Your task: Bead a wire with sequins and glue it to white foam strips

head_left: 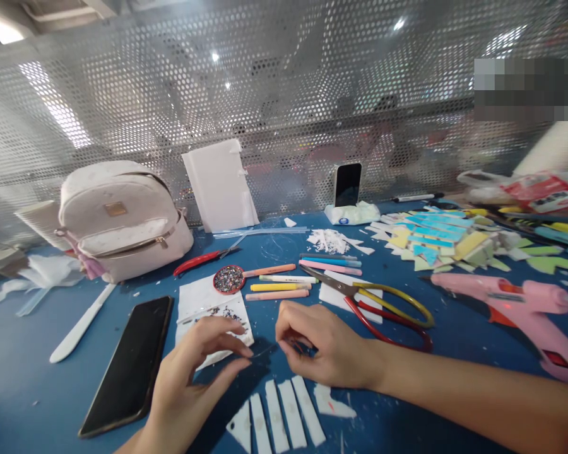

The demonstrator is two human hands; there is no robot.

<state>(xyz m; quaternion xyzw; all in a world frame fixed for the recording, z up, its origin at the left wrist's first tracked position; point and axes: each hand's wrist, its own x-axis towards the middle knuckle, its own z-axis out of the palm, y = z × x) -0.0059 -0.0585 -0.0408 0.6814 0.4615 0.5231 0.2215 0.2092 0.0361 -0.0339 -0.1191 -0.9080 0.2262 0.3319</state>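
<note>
My left hand (207, 362) is closed in a pinch, thumb and forefinger around one end of a thin clear strand (264, 350). From there the strand runs across to my right hand (319, 345), whose fingers are curled and pinched at its other end. Both hands hover over the blue table. Behind the left one lies a white paper sheet (194, 296) with dark beads scattered on it. Several pale strips (275, 416) lie in a row below the hands, beside a torn white piece (332, 403). Scissors (345, 288) with red and yellow handles rest beyond my right hand.
A black phone (127, 366) lies left. Behind stand a white backpack (123, 221) and an upright phone (348, 184). A dish of beads (228, 279), several markers (279, 287) and red pliers (196, 261) lie mid-table. At right are paper scraps (447, 236) and a pink glue gun (511, 299).
</note>
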